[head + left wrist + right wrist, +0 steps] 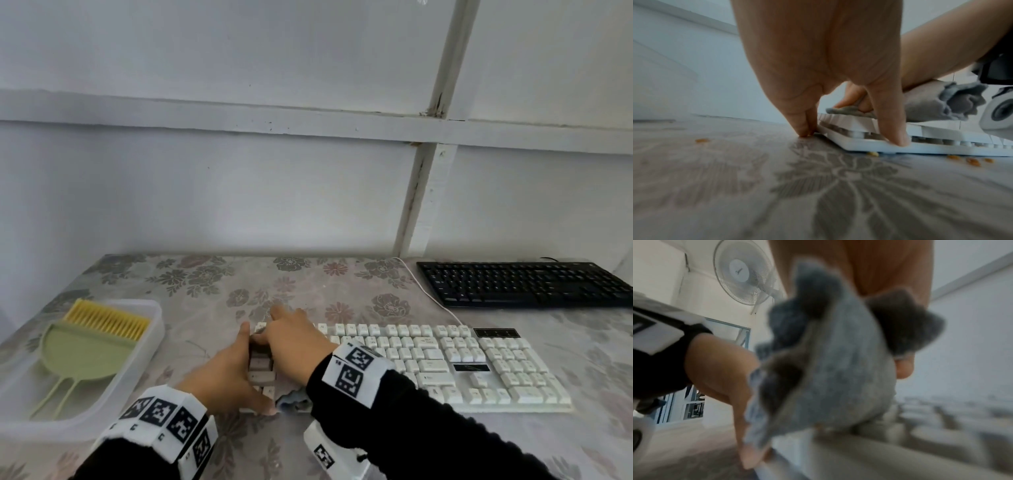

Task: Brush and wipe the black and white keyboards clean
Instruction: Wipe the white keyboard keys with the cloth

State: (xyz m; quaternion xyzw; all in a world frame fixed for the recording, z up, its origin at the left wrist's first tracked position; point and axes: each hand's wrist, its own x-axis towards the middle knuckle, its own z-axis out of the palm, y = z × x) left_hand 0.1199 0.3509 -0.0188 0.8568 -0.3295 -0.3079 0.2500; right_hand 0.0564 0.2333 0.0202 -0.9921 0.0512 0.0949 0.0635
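The white keyboard lies across the flowered tablecloth. My left hand holds its left end, thumb on the front corner and fingers at the far corner. My right hand presses a bunched grey cloth onto the leftmost keys, pinching it, with the index finger stretched forward. The black keyboard rests at the back right, away from both hands.
A clear plastic tray at the left holds a green dustpan and a yellow-bristled brush. Orange crumbs lie on the table by the keyboard's front edge. A white cable runs back toward the wall.
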